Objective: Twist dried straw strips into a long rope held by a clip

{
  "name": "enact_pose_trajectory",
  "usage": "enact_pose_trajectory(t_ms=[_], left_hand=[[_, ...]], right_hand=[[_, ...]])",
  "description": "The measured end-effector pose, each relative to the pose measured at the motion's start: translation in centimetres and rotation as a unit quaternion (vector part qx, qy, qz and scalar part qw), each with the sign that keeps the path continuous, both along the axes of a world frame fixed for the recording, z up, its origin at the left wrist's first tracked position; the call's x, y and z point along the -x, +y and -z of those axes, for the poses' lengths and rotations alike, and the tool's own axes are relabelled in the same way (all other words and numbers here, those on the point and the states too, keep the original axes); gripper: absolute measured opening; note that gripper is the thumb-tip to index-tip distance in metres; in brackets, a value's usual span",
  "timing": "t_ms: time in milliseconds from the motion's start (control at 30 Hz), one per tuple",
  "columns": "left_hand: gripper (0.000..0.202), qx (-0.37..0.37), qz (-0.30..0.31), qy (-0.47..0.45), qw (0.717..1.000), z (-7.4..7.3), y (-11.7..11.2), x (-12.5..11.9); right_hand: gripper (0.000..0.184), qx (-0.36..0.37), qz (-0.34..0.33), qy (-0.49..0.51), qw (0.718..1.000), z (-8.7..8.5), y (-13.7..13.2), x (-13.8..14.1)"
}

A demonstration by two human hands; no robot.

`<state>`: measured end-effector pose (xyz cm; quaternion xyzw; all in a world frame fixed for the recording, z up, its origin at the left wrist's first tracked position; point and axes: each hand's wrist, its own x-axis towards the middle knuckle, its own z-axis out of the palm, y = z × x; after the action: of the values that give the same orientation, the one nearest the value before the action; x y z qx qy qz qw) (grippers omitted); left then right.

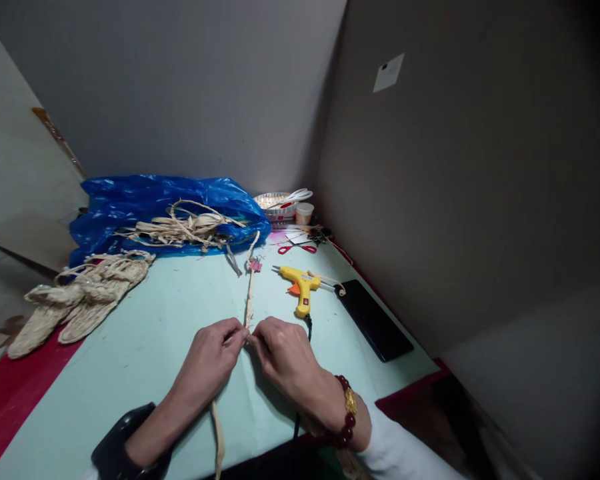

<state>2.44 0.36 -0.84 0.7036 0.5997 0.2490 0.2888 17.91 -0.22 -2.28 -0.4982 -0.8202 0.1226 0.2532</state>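
Observation:
A thin braided cord of pale dried plant fibre [249, 300] runs from a pink binder clip [255, 265] on the table down to my two hands. My left hand [219, 350] pinches the cord's near end, thumb and forefinger pressed together. Right against it, my right hand [283, 350] pinches the same spot from the other side. A loose flat fibre strip [217, 437] hangs below my left hand past the table's front edge. The fingertips hide the exact point where the strands meet. To the right of the cord lies a yellow glue gun [303, 287].
Blue plastic [180, 190] with fibre strips [190, 227] lies at the back. Woven sandals [97, 287] rest at left. Red-handled scissors [297, 249], a basket [270, 200] and a cup [304, 213] are farther back. A black flat object [373, 320] lies along the right edge, beside the wall.

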Motion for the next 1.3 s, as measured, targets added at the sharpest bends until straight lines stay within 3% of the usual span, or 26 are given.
enact_pose_trajectory(t_ms=[300, 367, 433, 533, 600, 667, 800, 867, 967, 1033, 1133, 1200, 1300], left_hand=[[0.027, -0.006, -0.004, 0.009, 1.000, 0.2, 0.3, -0.4], [0.026, 0.008, 0.004, -0.053, 0.999, 0.5, 0.5, -0.2], [0.027, 0.057, 0.012, -0.150, 0.987, 0.9, 0.7, 0.1], [0.033, 0.183, 0.004, -0.287, 0.940, 1.2, 0.8, 0.5], [0.036, 0.231, 0.000, -0.337, 0.913, 1.2, 0.8, 0.6], [0.036, 0.225, 0.002, -0.341, 0.913, 1.0, 0.7, 0.7], [0.028, 0.147, 0.001, -0.279, 0.949, 0.3, 0.5, 0.7], [0.025, 0.112, 0.007, -0.247, 0.963, 0.1, 0.4, 0.8], [0.025, 0.084, 0.019, -0.210, 0.974, 0.1, 0.4, 0.9], [0.025, 0.085, 0.030, -0.210, 0.973, 0.2, 0.3, 0.9], [0.024, 0.103, 0.035, -0.225, 0.968, 0.1, 0.3, 1.0], [0.025, 0.113, 0.032, -0.226, 0.967, 0.0, 0.3, 1.0], [0.027, 0.094, 0.035, -0.192, 0.976, 0.0, 0.4, 1.0]], right_hand=[[0.013, -0.118, 0.002, -0.057, 0.991, 0.6, -1.3, 0.4], [0.007, -0.147, -0.012, -0.080, 0.986, 0.6, -1.8, 1.0], [0.017, -0.184, -0.027, -0.115, 0.976, 0.5, -2.4, 1.6], [0.023, -0.243, -0.054, -0.182, 0.951, 0.6, -2.9, 2.3], [0.022, -0.269, -0.066, -0.216, 0.936, 0.8, -3.1, 2.5], [0.023, -0.273, -0.062, -0.233, 0.931, 1.1, -3.3, 2.4], [0.025, -0.222, -0.059, -0.182, 0.956, 0.6, -3.7, 1.4], [0.016, -0.167, -0.049, -0.098, 0.980, -0.4, -3.5, 0.6], [0.021, -0.064, 0.008, 0.054, 0.996, -2.0, -2.1, -0.5], [0.026, 0.030, 0.001, 0.123, 0.992, -2.5, -0.7, -0.8], [0.033, 0.162, -0.075, 0.180, 0.967, -2.1, 1.2, -0.8], [0.035, 0.194, -0.095, 0.206, 0.954, -1.5, 1.9, -0.6], [0.031, 0.183, -0.094, 0.211, 0.956, -1.1, 1.9, -0.5]])
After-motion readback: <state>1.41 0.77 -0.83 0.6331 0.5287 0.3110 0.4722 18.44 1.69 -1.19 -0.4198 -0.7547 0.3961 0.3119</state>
